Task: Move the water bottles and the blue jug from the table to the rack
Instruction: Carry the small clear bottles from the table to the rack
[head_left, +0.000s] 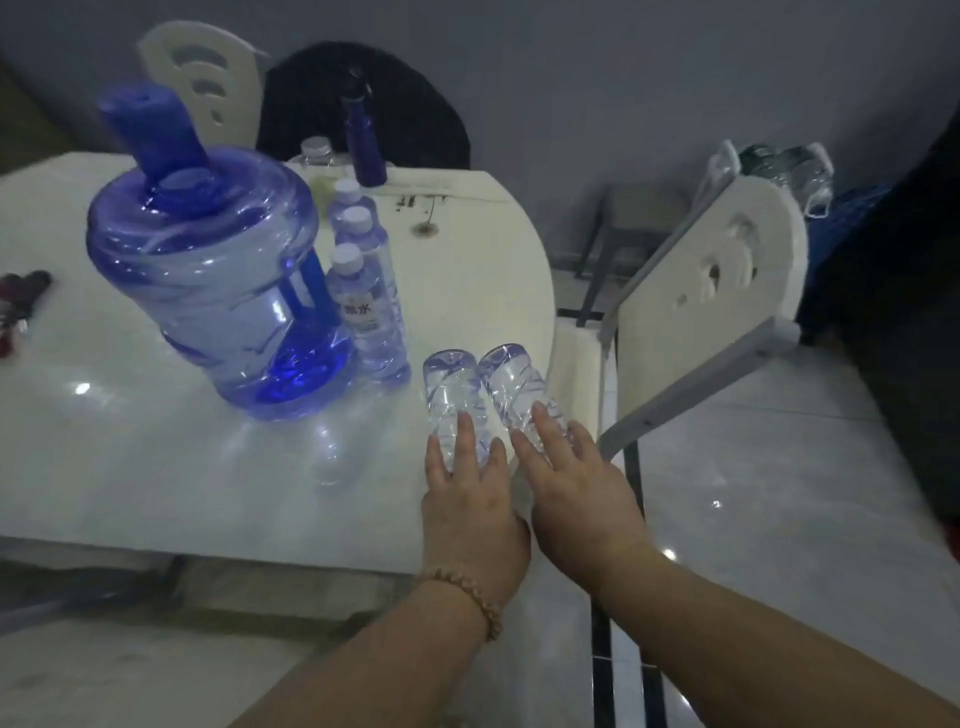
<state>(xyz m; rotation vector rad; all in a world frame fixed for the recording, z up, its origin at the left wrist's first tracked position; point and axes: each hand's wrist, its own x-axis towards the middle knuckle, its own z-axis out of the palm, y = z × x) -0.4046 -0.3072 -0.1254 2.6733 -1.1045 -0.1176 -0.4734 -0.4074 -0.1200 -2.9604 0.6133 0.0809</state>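
A large blue jug (208, 291) with a blue pump top stands on the white table (130, 457). Right beside it, three small water bottles (366, 306) stand upright in a row. My left hand (467, 499), with a bead bracelet at the wrist, holds one clear water bottle (449, 387) lying flat, its bottom pointing away from me. Next to it, my right hand (571, 493) holds a second water bottle (514, 379) the same way, over the table's right front edge. The rack (727, 161) stands far right with bottles in it, partly hidden by a chair.
A white chair (722, 301) stands between the table and the rack. Another white chair (202, 78) and a dark one (363, 93) are behind the table. A dark blue flask (363, 140) and one more bottle (317, 150) stand at the table's back. Small dark items (21, 296) lie at the left.
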